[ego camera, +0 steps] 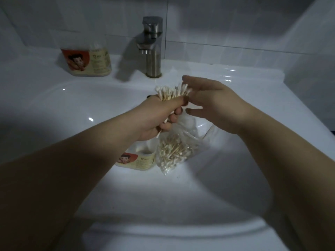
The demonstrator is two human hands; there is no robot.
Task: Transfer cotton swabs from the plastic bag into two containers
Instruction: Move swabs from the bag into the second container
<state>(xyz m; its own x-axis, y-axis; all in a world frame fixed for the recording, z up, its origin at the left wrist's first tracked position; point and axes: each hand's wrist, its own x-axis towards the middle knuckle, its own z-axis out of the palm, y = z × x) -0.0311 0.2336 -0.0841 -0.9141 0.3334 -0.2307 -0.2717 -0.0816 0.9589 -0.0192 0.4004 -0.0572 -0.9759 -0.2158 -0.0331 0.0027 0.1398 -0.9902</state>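
Note:
My left hand point(159, 115) grips a bundle of cotton swabs point(172, 92) over the sink basin, white tips fanned upward. My right hand point(208, 102) hovers beside the tips with fingers spread and relaxed, touching or nearly touching them. Below the hands a clear plastic bag point(174, 153) holding several more swabs lies in the basin. A labelled container point(137, 159) stands next to the bag, partly hidden by my left forearm. A second labelled container point(88, 61) with swabs showing at its top sits on the sink ledge at the back left.
A steel faucet point(152, 48) rises at the back centre of the white sink point(72, 109). Tiled walls close in behind and on the right. The lighting is dim.

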